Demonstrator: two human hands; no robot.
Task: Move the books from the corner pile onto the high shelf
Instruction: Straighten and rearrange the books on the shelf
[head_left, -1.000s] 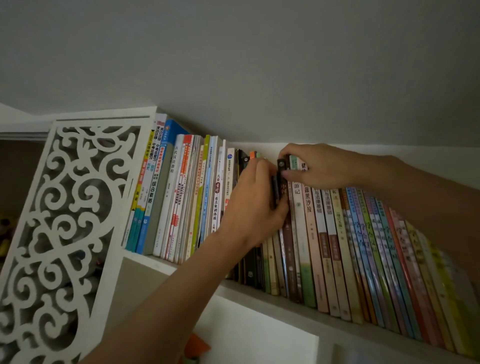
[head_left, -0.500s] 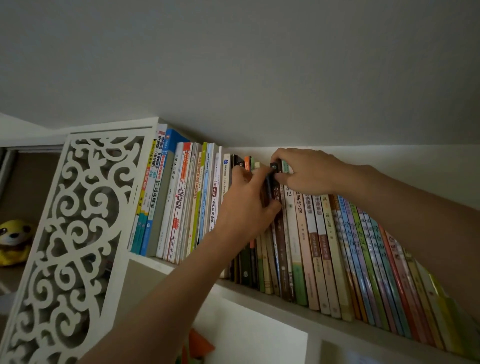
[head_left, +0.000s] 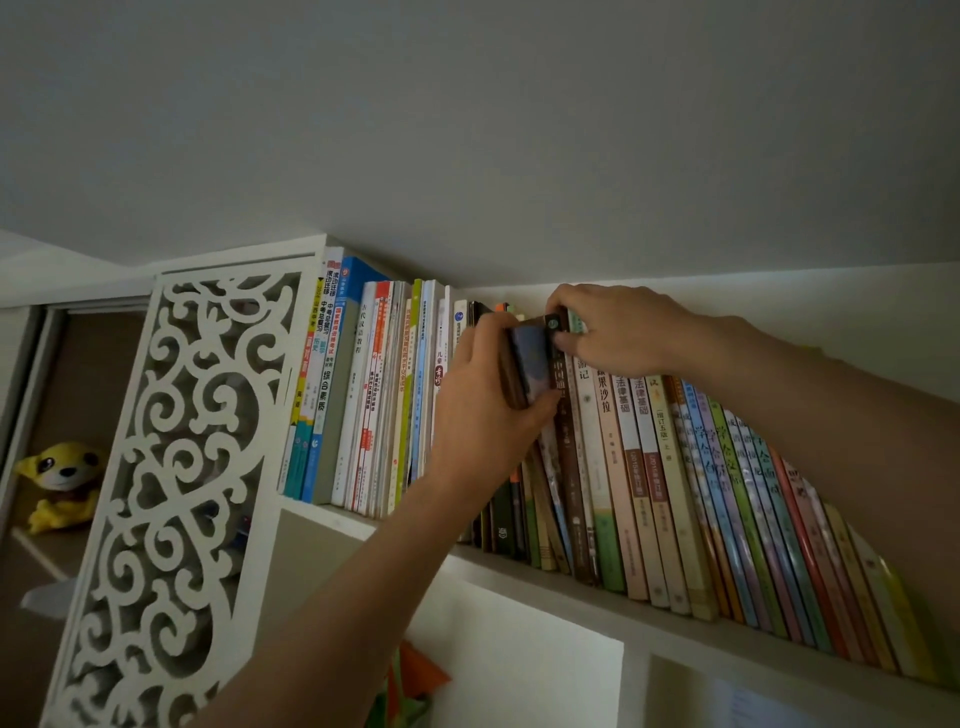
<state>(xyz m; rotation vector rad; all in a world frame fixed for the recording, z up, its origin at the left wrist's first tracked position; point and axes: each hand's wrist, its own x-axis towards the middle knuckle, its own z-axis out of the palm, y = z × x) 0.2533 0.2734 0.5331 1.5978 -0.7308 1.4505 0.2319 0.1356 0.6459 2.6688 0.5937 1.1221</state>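
Note:
A long row of upright books (head_left: 670, 483) fills the high white shelf (head_left: 561, 577) under the ceiling. My left hand (head_left: 483, 415) grips a dark book with a bluish cover (head_left: 530, 364), tilted out from the row near its middle. My right hand (head_left: 618, 332) reaches in from the right and pinches the top of a dark-spined book (head_left: 563, 415) right beside it. The corner pile is out of sight.
A white carved fretwork panel (head_left: 171, 467) closes the shelf's left end. Behind it a yellow plush toy (head_left: 60, 483) sits on a lower brown shelf. White compartments (head_left: 514, 660) lie below the book row. The ceiling hangs close above the book tops.
The view has swung left, showing the plush toy. My left hand has drawn the dark book's top outward so its cover shows; my right hand stays at the neighbouring book tops.

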